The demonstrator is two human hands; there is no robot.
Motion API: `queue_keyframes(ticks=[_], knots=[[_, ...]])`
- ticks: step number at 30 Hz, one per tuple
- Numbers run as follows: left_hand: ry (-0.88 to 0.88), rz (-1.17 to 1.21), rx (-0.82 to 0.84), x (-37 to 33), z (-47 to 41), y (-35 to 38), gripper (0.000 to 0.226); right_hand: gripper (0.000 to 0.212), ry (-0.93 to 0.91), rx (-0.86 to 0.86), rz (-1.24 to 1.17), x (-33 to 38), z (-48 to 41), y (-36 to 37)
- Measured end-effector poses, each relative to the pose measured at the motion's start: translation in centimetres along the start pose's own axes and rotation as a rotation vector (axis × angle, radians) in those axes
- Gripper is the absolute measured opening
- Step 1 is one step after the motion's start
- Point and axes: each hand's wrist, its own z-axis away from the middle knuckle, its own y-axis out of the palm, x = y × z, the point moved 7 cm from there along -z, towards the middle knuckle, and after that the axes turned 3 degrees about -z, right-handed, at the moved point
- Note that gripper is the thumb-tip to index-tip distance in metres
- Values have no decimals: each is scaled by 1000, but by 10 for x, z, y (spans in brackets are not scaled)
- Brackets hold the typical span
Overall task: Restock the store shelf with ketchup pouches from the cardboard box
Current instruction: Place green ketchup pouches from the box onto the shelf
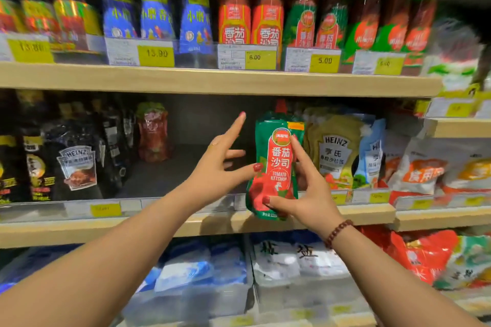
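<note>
A green and red ketchup pouch [276, 164] with a red cap stands upright at the front edge of the middle shelf [79, 231]. My right hand [305, 191] grips it from the right, thumb at its lower front and fingers along its side. My left hand [220, 164] is beside it on the left with fingers spread, only the thumb tip touching the pouch's left edge. Another ketchup pouch [152, 135] stands far back in the dark gap on the same shelf. The cardboard box is out of view.
Heinz pouches [336, 151] stand right of the held pouch, dark Heinz pouches [77, 167] at left. Sauce bottles [235, 13] fill the upper shelf behind price tags [247, 57]. Bagged goods [292, 255] lie on the shelf below.
</note>
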Motion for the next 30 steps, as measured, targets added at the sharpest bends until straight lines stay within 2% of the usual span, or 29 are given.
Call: queue_keyframes(ticks=[3,7,11,15,20,24,28,30], knots=[[-130,-133,-71,37,3,-12,70,113,4,-78,13,-5,-17,-20],[-232,-395,54,71,13,10,55,105,17,-129,113,-11,-40,-38],[-273,-610,-126,75,10,15,18,88,65,-158,273,-21,-61,-42],[-161,-714,-253,70,12,16,24,86,139,-107,406,-43,-76,-32],[-38,-776,-304,69,13,19,28,79,329,-36,548,-81,-79,-22],[57,-829,-331,64,15,21,26,59,498,71,735,-99,-78,-18],[80,-862,-338,62,19,23,27,69,423,95,1078,-85,-81,-18],[66,-863,-346,61,20,24,27,62,448,57,1046,-84,-77,-19]])
